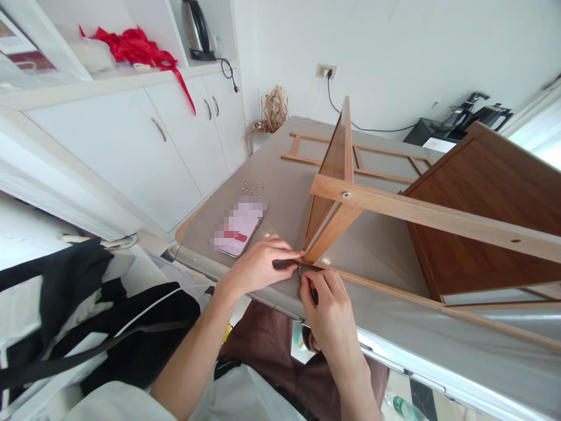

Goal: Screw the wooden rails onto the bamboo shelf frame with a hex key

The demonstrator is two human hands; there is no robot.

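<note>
At the near edge of the table, a partly assembled wooden frame (326,237) stands with its panels upright. My left hand (265,260) is at its lower corner, thumb and fingers closed around the end of the bottom wooden rail (381,285). Just to the right, my right hand (326,298) is closed in a pinch at the same corner. A thin metal piece (300,270) shows at its fingertips against the rail's end; it is too small to tell whether it is a screw or a hex key. An upper rail (421,210) carries a metal fastener (346,195) near its end.
Left of the frame lie a phone (240,228) and several small brass-coloured screws (252,187). A ladder-like wooden frame (307,159) lies flat behind. A large brown panel (491,216) leans at the right. Dark clothing (144,327) is piled at lower left.
</note>
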